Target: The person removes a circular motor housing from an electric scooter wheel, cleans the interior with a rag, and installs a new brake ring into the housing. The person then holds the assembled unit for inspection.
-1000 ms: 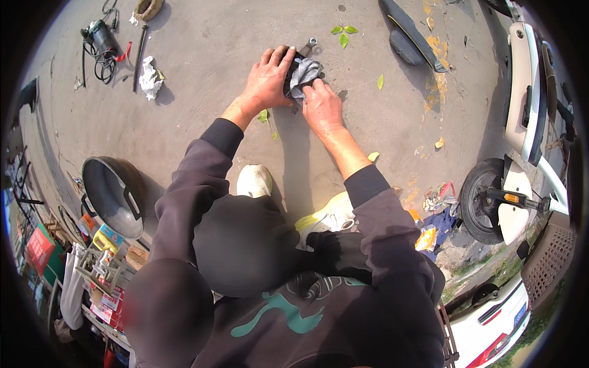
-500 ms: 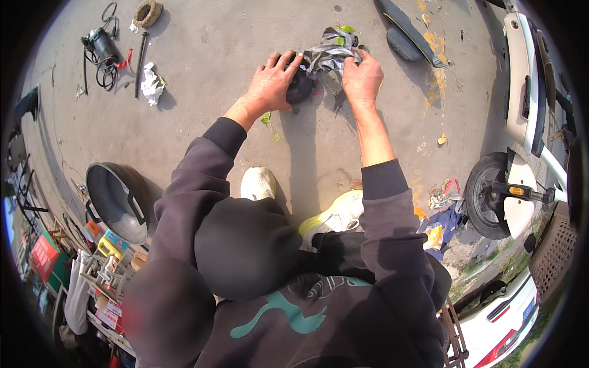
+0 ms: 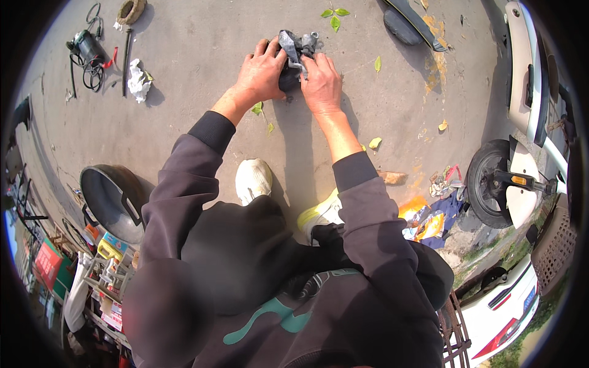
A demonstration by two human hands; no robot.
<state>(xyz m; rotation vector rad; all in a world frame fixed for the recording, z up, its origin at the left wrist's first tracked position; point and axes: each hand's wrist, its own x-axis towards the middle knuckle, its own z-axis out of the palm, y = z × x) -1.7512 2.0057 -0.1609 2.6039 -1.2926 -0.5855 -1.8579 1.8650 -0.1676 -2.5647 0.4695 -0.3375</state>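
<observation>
My left hand [image 3: 262, 72] curls round the left side of a dark, round object [image 3: 288, 81] on the concrete ground; its exact kind is not clear. A crumpled grey-and-black rag [image 3: 291, 45] lies over the top and far side of that object. With bent fingers, my right hand [image 3: 321, 84] grips the near right part of the rag and presses it against the object. Both hands hide much of the object.
Green leaves [image 3: 335, 22] and a white crumpled paper [image 3: 139, 81] lie about. Farther left is a black pump-like device [image 3: 89, 49] with a cable. A large dark pot [image 3: 113, 202] stands near left; a scooter wheel [image 3: 489, 184] is at right, beside colourful wrappers [image 3: 423, 221].
My right hand has come left with the rag, onto the dark round object and close to my left hand. The leaves that were by the rag now lie apart on the ground.
</observation>
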